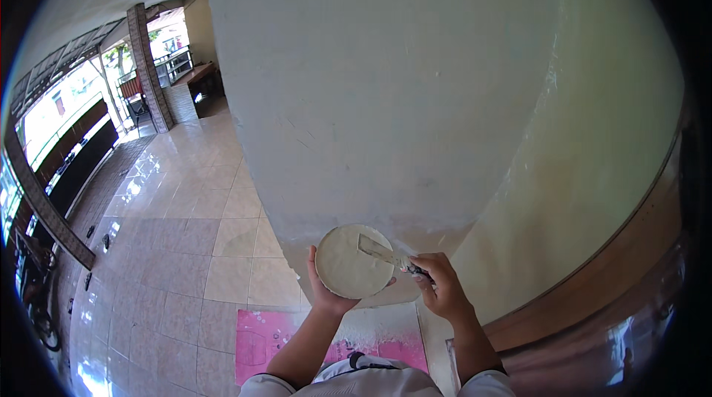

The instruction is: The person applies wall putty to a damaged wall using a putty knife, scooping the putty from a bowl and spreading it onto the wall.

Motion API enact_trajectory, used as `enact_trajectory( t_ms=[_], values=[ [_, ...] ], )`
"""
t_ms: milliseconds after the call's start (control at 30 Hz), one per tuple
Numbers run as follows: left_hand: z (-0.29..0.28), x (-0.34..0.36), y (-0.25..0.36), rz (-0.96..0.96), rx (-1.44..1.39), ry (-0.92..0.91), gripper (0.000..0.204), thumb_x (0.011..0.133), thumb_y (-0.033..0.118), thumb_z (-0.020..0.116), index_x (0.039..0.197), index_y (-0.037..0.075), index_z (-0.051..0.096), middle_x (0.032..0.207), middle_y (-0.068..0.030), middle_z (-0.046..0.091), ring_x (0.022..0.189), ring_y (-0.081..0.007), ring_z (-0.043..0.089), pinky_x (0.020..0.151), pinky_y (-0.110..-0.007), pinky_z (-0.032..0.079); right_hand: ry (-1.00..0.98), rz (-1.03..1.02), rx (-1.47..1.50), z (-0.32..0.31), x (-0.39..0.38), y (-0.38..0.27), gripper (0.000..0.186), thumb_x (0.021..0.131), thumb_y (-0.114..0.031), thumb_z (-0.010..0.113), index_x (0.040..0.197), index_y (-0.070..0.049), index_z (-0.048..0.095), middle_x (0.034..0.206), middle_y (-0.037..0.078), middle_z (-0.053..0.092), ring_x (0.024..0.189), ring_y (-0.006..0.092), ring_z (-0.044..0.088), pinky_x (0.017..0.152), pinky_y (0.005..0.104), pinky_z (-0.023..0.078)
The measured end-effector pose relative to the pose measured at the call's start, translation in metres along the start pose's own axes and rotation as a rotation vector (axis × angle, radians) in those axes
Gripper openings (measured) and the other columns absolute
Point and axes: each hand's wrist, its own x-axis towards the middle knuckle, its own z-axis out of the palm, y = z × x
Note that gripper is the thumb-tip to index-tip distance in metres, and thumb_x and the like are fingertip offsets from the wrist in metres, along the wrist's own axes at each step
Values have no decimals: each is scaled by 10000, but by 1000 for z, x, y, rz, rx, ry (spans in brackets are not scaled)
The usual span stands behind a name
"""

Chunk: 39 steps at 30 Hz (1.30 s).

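Before the pale wall point(386, 85), the left hand point(326, 295) grasps a round pan of putty point(354, 260) from below. The right hand point(439, 286) clenches a putty knife point(386, 252), whose long blade points left onto the pan.

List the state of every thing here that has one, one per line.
round dish: held up from below, full of pale putty
putty knife: gripped by the handle, blade resting in the putty
left hand: cupped around the dish
right hand: closed on the knife handle
wall corner: coated in pale filler
pink sheet: flat on floor, spattered white
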Motion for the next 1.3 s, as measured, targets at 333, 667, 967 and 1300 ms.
enact_trajectory(
  t_ms=[333, 667, 967, 1300],
  values=[
    [-45, 6, -45, -27, -28, 170, 898, 898, 812, 441, 1592, 243, 416, 1646, -144, 372, 1463, -496, 383, 1071, -856, 306, -98, 519, 343, -2, -44, 6, 337, 1115, -204, 491, 1345, -23, 657, 733, 11, 589, 647, 74, 513, 629, 265, 451],
    [-60, 7, -68, -42, -92, 63, 867, 897, 810, 443, 1574, 268, 447, 1652, -111, 378, 1468, -481, 385, 1051, -892, 280, -193, 356, 327, -17, -63, 39, 424, 1041, -93, 597, 1465, -69, 592, 1045, 53, 645, 850, 168, 485, 828, 319, 457],
    [-79, -3, -55, 38, -47, 61, 858, 900, 813, 437, 1570, 277, 450, 1642, -98, 404, 1464, -479, 403, 1045, -894, 283, -106, 268, 188, 34, -69, 70, 579, 946, -37, 714, 1496, -114, 549, 1135, 75, 643, 936, 238, 494, 911, 357, 454],
    [-100, -42, -12, 80, -69, 98, 1001, 860, 825, 509, 1615, 183, 365, 1624, -232, 376, 1429, -639, 350, 1042, -834, 371, 92, 106, -211, 166, -82, 171, 777, 883, -1, 740, 1595, -117, 452, 1216, 136, 633, 995, 337, 565, 892, 446, 482]
  ],
)
